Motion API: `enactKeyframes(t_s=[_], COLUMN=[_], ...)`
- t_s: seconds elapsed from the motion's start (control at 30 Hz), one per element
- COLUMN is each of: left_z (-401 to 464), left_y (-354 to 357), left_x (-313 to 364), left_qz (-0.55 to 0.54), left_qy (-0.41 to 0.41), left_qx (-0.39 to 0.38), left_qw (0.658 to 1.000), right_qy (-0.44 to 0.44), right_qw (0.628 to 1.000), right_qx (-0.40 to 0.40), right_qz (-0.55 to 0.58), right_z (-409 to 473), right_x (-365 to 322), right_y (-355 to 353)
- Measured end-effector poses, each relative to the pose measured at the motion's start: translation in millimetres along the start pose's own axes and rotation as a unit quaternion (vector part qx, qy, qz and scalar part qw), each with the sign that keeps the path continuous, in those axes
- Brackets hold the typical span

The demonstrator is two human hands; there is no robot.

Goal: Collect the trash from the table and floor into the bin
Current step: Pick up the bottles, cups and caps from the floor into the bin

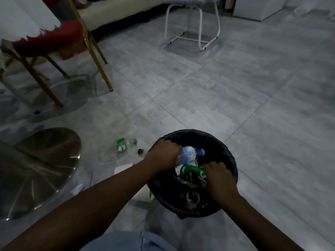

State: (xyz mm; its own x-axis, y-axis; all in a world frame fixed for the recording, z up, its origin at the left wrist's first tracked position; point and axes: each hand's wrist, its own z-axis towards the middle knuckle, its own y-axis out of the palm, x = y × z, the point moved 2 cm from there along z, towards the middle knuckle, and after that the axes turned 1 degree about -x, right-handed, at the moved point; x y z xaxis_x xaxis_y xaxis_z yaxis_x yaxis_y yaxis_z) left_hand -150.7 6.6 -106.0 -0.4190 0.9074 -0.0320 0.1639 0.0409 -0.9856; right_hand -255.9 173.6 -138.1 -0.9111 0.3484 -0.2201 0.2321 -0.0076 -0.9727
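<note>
Bin [230,151]: stood on the floor, both hands over its mouth.
Left hand [164,153]: closed round a bottle [190,154], cap pointed right (long axis across the opening).
Right hand [218,176]: clasped on a green can [193,173], held just below the bottle.

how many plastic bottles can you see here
2. A clear bottle with a blue cap is in the left hand over the bin. A crushed green-label bottle lies on the floor left of the bin. More may be hidden inside.
</note>
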Motion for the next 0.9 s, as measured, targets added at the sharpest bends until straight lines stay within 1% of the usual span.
enactKeyframes(t_s=[0.13, 0.23, 0.3, 0.4, 0.5, 0.57, 0.6, 0.67, 0.77, 0.9], left_z=[13, 11, 7, 1, -16, -35, -47, -73, -117, -180], left_y=[18, 32, 34, 24, 6, 0, -2, -3, 5, 33], left_x=[19, 29, 30, 22, 9, -4, -12, -29, -55, -94], left_qz=[0.035, 0.055, 0.048, 0.0, -0.045, -0.067, -0.08, -0.105, -0.115, -0.125], left_qy=[-0.047, -0.072, -0.075, -0.082, -0.071, -0.075, -0.085, -0.116, -0.168, -0.256], left_qx=[-0.043, -0.077, -0.075, -0.018, 0.089, 0.162, 0.185, 0.21, 0.247, 0.21], left_qw=[0.997, 0.993, 0.993, 0.997, 0.992, 0.982, 0.976, 0.965, 0.947, 0.935], right_qy=[0.006, -0.008, -0.021, -0.022, -0.033, -0.046, -0.06, -0.096, -0.142, -0.187], right_qw=[1.0, 0.998, 0.997, 0.996, 0.992, 0.987, 0.983, 0.968, 0.952, 0.945], right_qx=[-0.018, 0.005, 0.018, 0.029, 0.052, 0.069, 0.079, 0.094, 0.086, 0.063], right_qz=[0.024, 0.059, 0.075, 0.085, 0.106, 0.136, 0.158, 0.21, 0.256, 0.261], right_z=[8, 11, 11, 9, 4, 1, 0, 0, 4, 8], right_x=[10, 14, 11, 4, -6, -17, -24, -43, -80, -138], right_y=[11, 19, 21, 16, 3, -7, -11, -17, -18, -6])
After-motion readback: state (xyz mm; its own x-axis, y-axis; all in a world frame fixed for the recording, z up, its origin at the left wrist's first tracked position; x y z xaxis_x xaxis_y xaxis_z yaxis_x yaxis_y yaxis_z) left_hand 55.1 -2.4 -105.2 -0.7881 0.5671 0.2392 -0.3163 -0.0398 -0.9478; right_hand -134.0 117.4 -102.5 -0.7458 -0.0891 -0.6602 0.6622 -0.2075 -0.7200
